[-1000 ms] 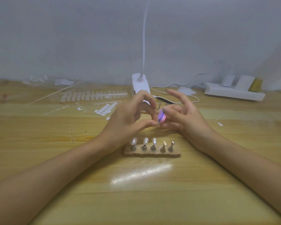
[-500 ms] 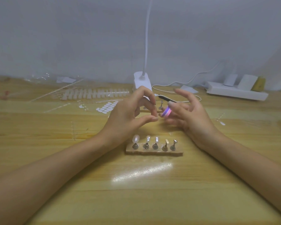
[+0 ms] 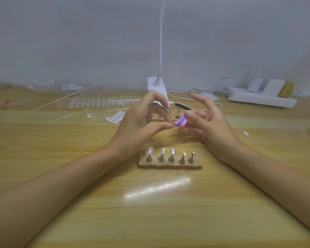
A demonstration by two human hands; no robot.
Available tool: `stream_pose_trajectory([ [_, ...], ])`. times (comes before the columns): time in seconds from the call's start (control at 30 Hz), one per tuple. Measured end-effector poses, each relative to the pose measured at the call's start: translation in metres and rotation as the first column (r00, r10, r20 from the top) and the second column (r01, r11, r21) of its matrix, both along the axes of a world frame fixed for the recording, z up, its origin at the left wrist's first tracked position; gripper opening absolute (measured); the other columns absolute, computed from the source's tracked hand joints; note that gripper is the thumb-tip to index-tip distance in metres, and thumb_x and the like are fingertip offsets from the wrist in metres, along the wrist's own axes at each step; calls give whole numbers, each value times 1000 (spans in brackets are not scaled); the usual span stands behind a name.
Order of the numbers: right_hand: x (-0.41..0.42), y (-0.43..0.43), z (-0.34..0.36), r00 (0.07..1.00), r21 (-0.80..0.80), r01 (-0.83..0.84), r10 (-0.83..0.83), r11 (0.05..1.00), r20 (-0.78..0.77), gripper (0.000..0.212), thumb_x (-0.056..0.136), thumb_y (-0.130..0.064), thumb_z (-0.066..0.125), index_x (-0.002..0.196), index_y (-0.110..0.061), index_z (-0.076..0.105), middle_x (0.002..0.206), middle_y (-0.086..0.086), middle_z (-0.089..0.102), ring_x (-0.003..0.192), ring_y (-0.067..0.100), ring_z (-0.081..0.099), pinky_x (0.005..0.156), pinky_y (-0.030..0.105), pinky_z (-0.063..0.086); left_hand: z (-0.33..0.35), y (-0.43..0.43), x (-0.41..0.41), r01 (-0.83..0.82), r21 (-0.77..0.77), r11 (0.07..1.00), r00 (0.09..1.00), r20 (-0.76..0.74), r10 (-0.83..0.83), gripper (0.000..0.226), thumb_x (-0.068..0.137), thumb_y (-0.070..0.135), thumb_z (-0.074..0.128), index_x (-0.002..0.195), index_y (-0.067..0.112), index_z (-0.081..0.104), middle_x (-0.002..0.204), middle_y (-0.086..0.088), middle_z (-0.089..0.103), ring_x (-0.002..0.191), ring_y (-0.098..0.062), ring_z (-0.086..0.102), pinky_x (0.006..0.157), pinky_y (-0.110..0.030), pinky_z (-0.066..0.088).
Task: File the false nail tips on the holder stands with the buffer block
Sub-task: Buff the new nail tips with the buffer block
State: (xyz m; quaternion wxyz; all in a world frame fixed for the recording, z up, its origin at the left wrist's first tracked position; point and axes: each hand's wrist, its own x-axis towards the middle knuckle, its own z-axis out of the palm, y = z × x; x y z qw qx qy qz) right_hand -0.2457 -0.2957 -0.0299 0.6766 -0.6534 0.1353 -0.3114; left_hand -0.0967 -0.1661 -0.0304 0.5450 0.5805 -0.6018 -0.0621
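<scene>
A pink and purple buffer block (image 3: pixel 180 121) sits between the thumb and fingers of my right hand (image 3: pixel 209 126), above the table. Its end almost meets the fingertips of my left hand (image 3: pixel 141 122), whose thumb and fingers are pinched together on something too small to make out, probably a nail tip on its stand. In front of both hands a wooden base (image 3: pixel 170 166) carries several metal holder stands (image 3: pixel 171 157). The leftmost stand bears a clear false nail tip (image 3: pixel 149 150). A second base with stands (image 3: pixel 177 111) lies partly hidden behind my hands.
Strips of clear nail tips (image 3: pixel 104 102) and a sheet of white adhesive tabs (image 3: pixel 115 117) lie at the back left. A white lamp base (image 3: pixel 157 86) with a gooseneck stands at the back centre, its cable trailing right. A white power strip (image 3: pixel 261 98) sits at the back right.
The buffer block has slid a little up and to the right against my left fingertips, and my right fingers have spread wider. The view has shifted slightly.
</scene>
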Motion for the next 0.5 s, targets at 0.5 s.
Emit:
stream_pose_trajectory([
  [0.5, -1, 1, 0, 999, -74, -38, 37, 997, -11, 61, 88, -7, 66, 144, -18, 44, 93, 11, 69, 86, 24, 73, 75, 34, 60, 0, -1, 1, -16, 7, 1000, 1000, -21, 16, 33, 83, 13, 76, 98, 24, 49, 83, 10, 72, 47, -8, 29, 50, -15, 29],
])
